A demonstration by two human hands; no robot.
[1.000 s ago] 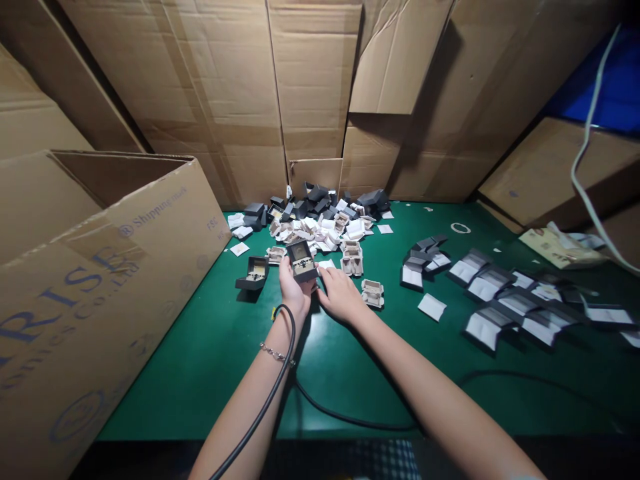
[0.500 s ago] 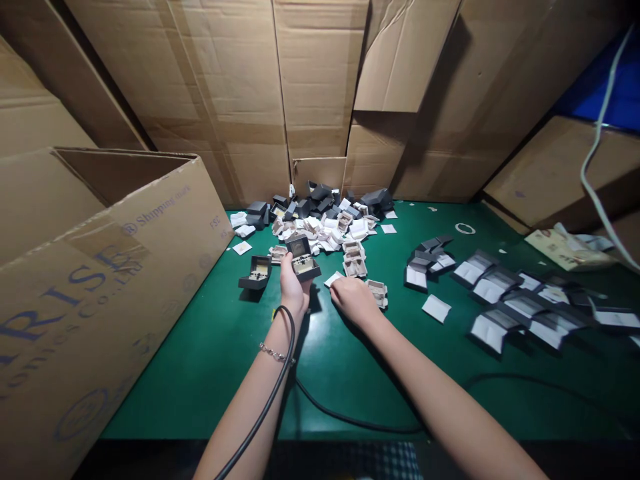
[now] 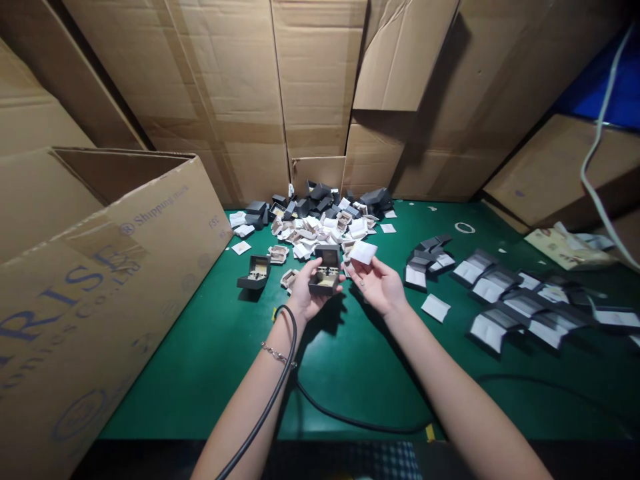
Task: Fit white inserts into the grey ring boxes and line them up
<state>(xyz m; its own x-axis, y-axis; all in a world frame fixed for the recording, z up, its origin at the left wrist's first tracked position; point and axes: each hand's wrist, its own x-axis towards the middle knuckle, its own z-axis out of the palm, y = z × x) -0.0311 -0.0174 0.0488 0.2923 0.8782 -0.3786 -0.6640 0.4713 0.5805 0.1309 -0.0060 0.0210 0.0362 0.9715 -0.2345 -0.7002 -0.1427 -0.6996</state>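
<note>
My left hand (image 3: pixel 306 293) grips a small dark box (image 3: pixel 325 271) with its lid hinged open and a pale insert inside. It hovers over the green table (image 3: pixel 210 353). My right hand (image 3: pixel 381 285) is palm up just right of the box, with a small white card (image 3: pixel 363 253) pinched at its fingertips. A pile of dark boxes and pale inserts (image 3: pixel 320 217) lies just beyond both hands. Another open dark box (image 3: pixel 255 272) stands on the table to the left.
A large open cardboard carton (image 3: pixel 95 267) fills the left side. Rows of dark sleeves with white cards (image 3: pixel 505 300) lie at the right. Cardboard sheets (image 3: pixel 310 93) wall the back. A black cable (image 3: pixel 320 407) runs from my left wrist across the table front.
My right hand picked a white card off the table and turned palm up. My left hand carried the open box right and a little nearer to me.
</note>
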